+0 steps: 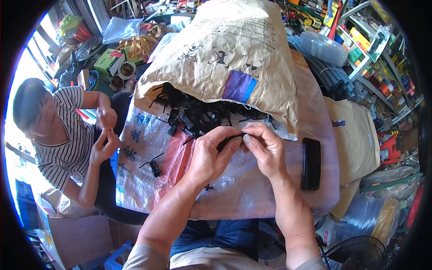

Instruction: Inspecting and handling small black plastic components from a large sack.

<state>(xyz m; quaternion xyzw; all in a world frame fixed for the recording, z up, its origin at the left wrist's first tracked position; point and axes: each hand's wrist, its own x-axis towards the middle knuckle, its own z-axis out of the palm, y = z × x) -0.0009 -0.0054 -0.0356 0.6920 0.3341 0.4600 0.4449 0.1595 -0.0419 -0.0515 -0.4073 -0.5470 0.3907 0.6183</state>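
My left hand (212, 152) and my right hand (266, 149) meet above the covered work surface, fingertips pinched together. Between them is a small black plastic part (227, 140), mostly covered by my fingers, so its exact kind cannot be made out. Just beyond my hands, a heap of black plastic parts (198, 116) with thin prongs spills from the mouth of a large paper sack (216, 58). One loose black part (155, 168) with thin prongs lies to the left of my left forearm. A tiny black cross-shaped piece (209, 187) rests near that forearm.
A woven plastic sheet (243, 193) covers the surface. At its right lies a black smartphone (311, 164). On the left sits a co-worker in a striped shirt (67, 135), fingers pinched together. Crowded shelves (382, 67), flat paper sacks (355, 139) and a fan (355, 254) stand on the right.
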